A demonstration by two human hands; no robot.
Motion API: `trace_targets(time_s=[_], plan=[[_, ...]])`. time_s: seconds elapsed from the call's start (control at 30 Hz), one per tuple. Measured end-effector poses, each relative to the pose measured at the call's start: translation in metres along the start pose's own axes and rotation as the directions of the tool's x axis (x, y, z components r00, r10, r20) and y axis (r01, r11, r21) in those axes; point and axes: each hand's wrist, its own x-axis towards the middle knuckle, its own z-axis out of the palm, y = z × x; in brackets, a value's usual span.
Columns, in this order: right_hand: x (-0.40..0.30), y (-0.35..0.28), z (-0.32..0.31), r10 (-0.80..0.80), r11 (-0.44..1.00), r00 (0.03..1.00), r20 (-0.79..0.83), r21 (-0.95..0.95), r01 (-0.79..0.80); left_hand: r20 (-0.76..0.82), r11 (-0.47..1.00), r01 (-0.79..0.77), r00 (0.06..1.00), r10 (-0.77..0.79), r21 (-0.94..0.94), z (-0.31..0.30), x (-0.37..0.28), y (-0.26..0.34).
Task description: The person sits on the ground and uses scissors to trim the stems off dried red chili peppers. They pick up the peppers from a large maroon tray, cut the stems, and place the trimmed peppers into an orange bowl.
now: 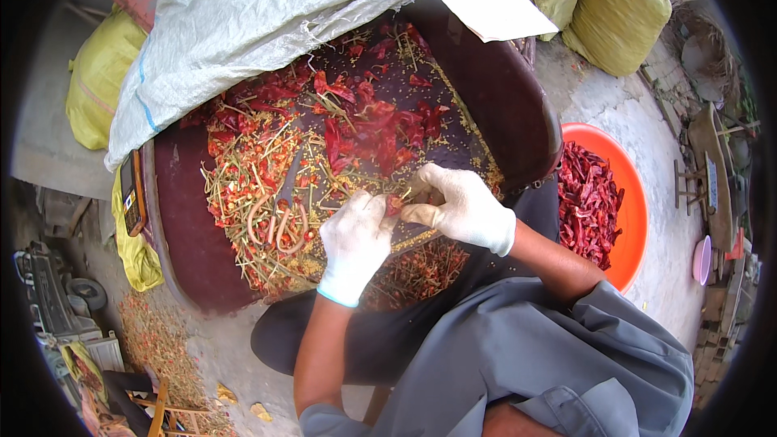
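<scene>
My left hand, in a white knit glove, holds a small red dried chili piece between its fingertips. From the right, my right hand, gloved alike, meets it there, its thumb and fingers closed around the stem end. Both are above a dark maroon tray-like surface. On it, red dried chili pods lie beyond my hands. A heap of stems and chili caps covers the left part, with scissors with pinkish handles on top. Yellow seeds are scattered around.
An orange basin of dried red chilies stands at my right. A white woven sack drapes over the far edge, near a white paper. A mobile phone rests at the left edge. Full yellow sacks stand beyond.
</scene>
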Motion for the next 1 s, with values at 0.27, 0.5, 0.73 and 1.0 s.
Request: trace_targets(time_s=[0.27, 0.5, 0.73, 1.0], plan=[[-0.001, 0.002, 0.012, -0.168, 0.952, 0.986, -0.025, -0.265, 0.155, -0.006, 0.995, -0.089, 0.996, 0.089, -0.033, 0.002, -0.006, 0.001], [0.004, -0.002, 0.020, -0.257, 0.863, 0.966, -0.035, -0.458, 0.213, 0.051, 0.998, 0.002, 0.999, 0.001, -0.066, 0.002, -0.010, -0.001], [0.011, -0.016, 0.025, 0.306, 0.399, 0.937, 0.168, 0.871, -0.286, -0.026, 0.760, 0.190, 0.965, -0.263, -0.621, 0.002, -0.010, 0.001], [0.015, 0.040, -0.021, 0.133, 0.947, 0.988, -0.078, -0.285, -0.150, 0.225, 0.071, 0.330, 0.769, -0.598, -0.941, -0.017, -0.008, -0.018]])
